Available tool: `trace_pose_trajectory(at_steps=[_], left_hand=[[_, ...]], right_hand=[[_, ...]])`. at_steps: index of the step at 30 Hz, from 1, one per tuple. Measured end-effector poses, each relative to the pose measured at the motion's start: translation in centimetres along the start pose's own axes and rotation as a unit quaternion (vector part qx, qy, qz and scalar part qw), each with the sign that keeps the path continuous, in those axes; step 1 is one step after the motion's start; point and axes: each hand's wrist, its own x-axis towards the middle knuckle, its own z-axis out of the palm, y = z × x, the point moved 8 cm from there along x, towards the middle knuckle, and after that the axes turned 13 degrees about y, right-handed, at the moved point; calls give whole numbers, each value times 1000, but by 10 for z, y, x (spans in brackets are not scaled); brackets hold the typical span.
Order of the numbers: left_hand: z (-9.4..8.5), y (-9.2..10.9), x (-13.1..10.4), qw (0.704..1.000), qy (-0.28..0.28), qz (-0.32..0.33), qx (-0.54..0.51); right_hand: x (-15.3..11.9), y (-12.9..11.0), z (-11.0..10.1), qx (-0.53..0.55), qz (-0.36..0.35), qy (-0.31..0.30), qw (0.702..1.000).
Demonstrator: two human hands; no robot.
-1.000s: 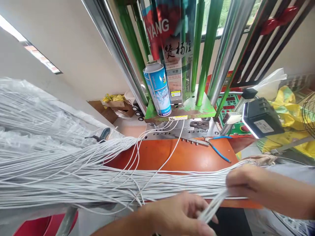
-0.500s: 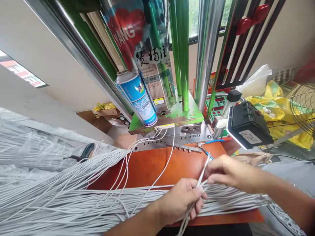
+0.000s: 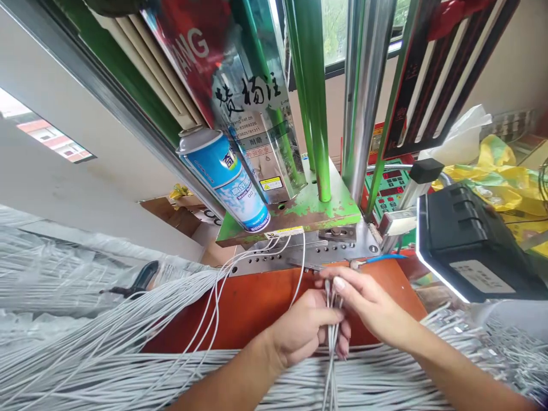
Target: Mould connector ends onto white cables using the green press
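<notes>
My left hand point(image 3: 306, 325) is closed round a small bundle of white cables point(image 3: 330, 365), whose lengths hang down toward the bottom edge. Just above it, my right hand point(image 3: 357, 294) has its thumb and fingers closed on the upper ends of the same bundle. The cable tips are mostly hidden by my fingers. Both hands are over the orange-brown board point(image 3: 257, 308), in front of the machine's metal plate. Several single white cables point(image 3: 216, 305) run from under the green press plate point(image 3: 338, 208) down to the left.
A blue spray can point(image 3: 229, 182) stands on the green plate. A black lamp point(image 3: 475, 245) juts in at right. Many white cables point(image 3: 171, 377) lie across the front. Blue-handled pliers point(image 3: 381, 258) lie behind my right hand. A dark-handled tool point(image 3: 141, 279) is at left.
Both hands have moved left and up with the cables. My right hand has come closer to my left, onto the bundle's top. The view has shifted nearer the machine.
</notes>
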Motion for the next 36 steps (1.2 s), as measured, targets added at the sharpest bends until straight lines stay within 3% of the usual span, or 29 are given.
trace_pose_trajectory(at_steps=[3,5,8,11,17,22,30,36], left_hand=[[-22,7,8,999,33,27,8],[-37,9,11,997,61,45,30],[-53,8,16,988,105,64,89],[-58,6,21,981,124,83,124],[-58,-1,22,979,120,76,149],[-59,-2,21,978,117,45,164],[-59,-2,22,974,128,39,181],[-59,-1,22,975,123,47,182]], right_hand=[[0,10,-11,-148,-107,62,981],[-1,14,-15,-312,-176,110,927],[2,24,-3,-506,-196,87,835],[3,25,8,-555,-199,56,806],[-9,28,7,-547,-216,49,807],[-20,36,1,-484,-184,75,852],[-17,41,12,-405,-183,38,895],[-15,43,6,-369,-162,58,913]])
